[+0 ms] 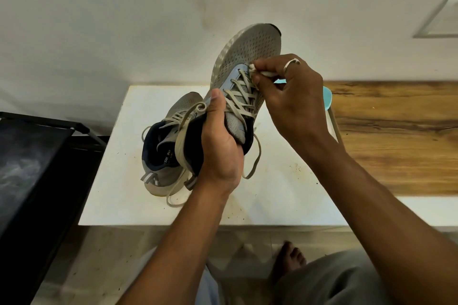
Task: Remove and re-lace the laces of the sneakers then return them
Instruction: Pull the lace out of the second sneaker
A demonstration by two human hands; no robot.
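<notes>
Head view: left hand (220, 148) is curled round the collar of the held sneaker (247, 54), toe up above the white surface (272, 195). Right hand (295, 91) pinches the lace (241, 96) at the toe-end eyelets. Risk — the loose ends dangling below could snag the second sneaker (163, 148) and drag it. Black rack (37, 156) stands to the left; a teal object (327, 98) sits behind the right hand, partly hidden.

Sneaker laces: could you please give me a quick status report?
Left hand holds the raised sneaker by its collar. Right hand pinches the lace at the toe-end eyelets. Second sneaker on the table; nothing blocking.
</notes>
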